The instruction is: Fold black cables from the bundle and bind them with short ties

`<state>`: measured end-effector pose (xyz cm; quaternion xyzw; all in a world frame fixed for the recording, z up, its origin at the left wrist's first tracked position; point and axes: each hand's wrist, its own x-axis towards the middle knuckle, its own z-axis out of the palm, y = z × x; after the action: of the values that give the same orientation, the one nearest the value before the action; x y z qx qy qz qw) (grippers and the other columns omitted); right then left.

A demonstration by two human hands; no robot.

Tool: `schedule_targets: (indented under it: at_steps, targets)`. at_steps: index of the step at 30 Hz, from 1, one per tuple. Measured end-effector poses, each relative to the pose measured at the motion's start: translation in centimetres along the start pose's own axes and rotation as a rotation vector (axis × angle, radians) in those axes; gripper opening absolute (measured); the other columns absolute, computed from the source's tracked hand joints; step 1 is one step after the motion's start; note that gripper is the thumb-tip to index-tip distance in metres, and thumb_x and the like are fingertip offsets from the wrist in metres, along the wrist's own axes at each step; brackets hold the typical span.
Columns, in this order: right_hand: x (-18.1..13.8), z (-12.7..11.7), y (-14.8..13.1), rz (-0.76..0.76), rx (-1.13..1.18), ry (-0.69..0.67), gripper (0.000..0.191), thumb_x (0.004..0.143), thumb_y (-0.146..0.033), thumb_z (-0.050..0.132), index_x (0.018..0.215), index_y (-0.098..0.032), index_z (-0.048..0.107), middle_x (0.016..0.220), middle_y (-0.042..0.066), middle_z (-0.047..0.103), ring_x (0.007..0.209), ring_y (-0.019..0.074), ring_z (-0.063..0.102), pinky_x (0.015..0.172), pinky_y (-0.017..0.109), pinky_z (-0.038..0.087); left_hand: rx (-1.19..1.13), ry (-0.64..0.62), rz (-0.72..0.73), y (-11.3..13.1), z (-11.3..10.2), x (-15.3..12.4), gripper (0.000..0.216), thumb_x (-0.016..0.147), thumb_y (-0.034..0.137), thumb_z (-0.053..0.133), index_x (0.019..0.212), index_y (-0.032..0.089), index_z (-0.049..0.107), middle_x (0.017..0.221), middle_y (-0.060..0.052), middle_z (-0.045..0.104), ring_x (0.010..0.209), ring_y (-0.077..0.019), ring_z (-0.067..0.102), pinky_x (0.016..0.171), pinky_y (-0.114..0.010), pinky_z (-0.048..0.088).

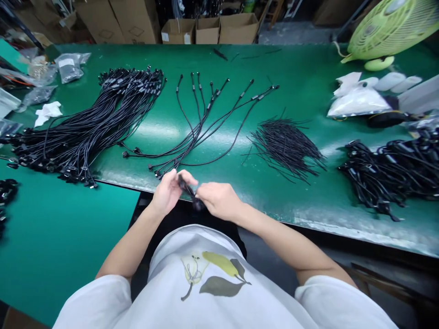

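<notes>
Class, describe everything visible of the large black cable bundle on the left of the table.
The large black cable bundle is many slim cables lying together, their jackets glossy and plastic-looking. Small dark connectors crowd both ends; grey bands show near the far ends. It lies slantwise on the green tabletop, its near end spread along the table's edge. Neither the left hand nor the right hand touches it.

One head-worn view, looking forward and down, close, over my shirt [267,278] to left grip [166,194], right grip [219,199] and worktop [305,98].
</notes>
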<state>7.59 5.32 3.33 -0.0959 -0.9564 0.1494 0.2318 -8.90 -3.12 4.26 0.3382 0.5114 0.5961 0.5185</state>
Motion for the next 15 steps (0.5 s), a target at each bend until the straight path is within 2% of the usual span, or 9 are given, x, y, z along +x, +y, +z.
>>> schedule_targets:
  at_steps: [2, 5, 7, 9, 11, 13, 15]
  targets:
    - [0.0, 0.4, 0.7, 0.058, -0.062, -0.002, 0.024, 0.093, -0.015, 0.042, 0.074, -0.017, 0.057, 0.069, 0.001, 0.059, 0.065, 0.0123, 0.047, 0.061, 0.025, 0.027, 0.135, 0.002, 0.065, 0.4, 0.1, -1.0, 0.050, 0.093, 0.050, 0.043, 0.074, 0.014, 0.072, 0.076, -0.006, 0.058, 0.073, -0.0156, 0.053, 0.072, -0.028, 0.043]
    - [0.2, 0.9, 1.7, 0.035, -0.242, 0.022, 0.025, 0.090, -0.011, 0.040, 0.072, -0.017, 0.057, 0.067, 0.003, 0.056, 0.062, 0.0140, 0.042, 0.059, 0.029, 0.024, 0.211, 0.152, 0.042, -0.9, 0.8, -1.8, 0.028, 0.082, 0.042, 0.068, 0.096, 0.018, 0.068, 0.078, 0.000, 0.057, 0.072, -0.0114, 0.052, 0.072, -0.024, 0.043]
    - [0.3, 1.2, 1.8, -0.016, -0.305, 0.010, 0.026, 0.090, -0.011, 0.039, 0.072, -0.017, 0.056, 0.066, 0.004, 0.055, 0.061, 0.0149, 0.038, 0.059, 0.031, 0.022, 0.112, 0.230, -0.060, -2.4, 1.5, -1.9, 0.040, 0.075, 0.040, 0.076, 0.107, 0.021, 0.062, 0.091, -0.001, 0.062, 0.079, -0.0116, 0.056, 0.077, -0.025, 0.045]
    - [0.3, 1.2, 1.5, -0.016, -0.279, -0.031, 0.026, 0.092, -0.015, 0.039, 0.072, -0.017, 0.056, 0.067, 0.004, 0.054, 0.061, 0.0151, 0.037, 0.059, 0.032, 0.021, -0.014, 0.181, -0.188, -3.8, 2.1, -1.8, 0.043, 0.080, 0.050, 0.069, 0.109, 0.019, 0.062, 0.105, -0.007, 0.065, 0.094, -0.0170, 0.061, 0.085, -0.030, 0.048]
    - [0.5, 1.2, 1.1, 0.082, -0.177, -0.046, 0.024, 0.092, -0.018, 0.040, 0.072, -0.017, 0.054, 0.068, 0.004, 0.053, 0.062, 0.0148, 0.037, 0.059, 0.031, 0.021, -0.105, 0.110, -0.231, -4.8, 2.7, -1.7, 0.049, 0.088, 0.058, 0.052, 0.110, 0.016, 0.064, 0.113, -0.012, 0.066, 0.106, -0.0236, 0.061, 0.092, -0.038, 0.048]
    - [0.6, 1.2, 0.6, 0.269, 0.041, -0.001, 0.023, 0.090, -0.020, 0.041, 0.070, -0.017, 0.051, 0.068, 0.004, 0.051, 0.063, 0.0138, 0.038, 0.059, 0.029, 0.023, -0.104, 0.129, -0.128, -5.3, 3.2, -1.6, 0.049, 0.091, 0.057, 0.047, 0.114, 0.017, 0.065, 0.121, -0.011, 0.065, 0.117, -0.0257, 0.058, 0.101, -0.040, 0.044]
    - [0.8, 1.7, 0.2, 0.493, 0.461, 0.057, 0.025, 0.091, -0.027, 0.042, 0.068, -0.017, 0.047, 0.066, 0.002, 0.048, 0.060, 0.0120, 0.036, 0.057, 0.026, 0.025, -0.022, 0.199, 0.026, -5.5, 3.5, -1.5, 0.043, 0.092, 0.051, 0.050, 0.119, 0.020, 0.064, 0.130, -0.009, 0.062, 0.126, -0.0241, 0.052, 0.109, -0.038, 0.037]
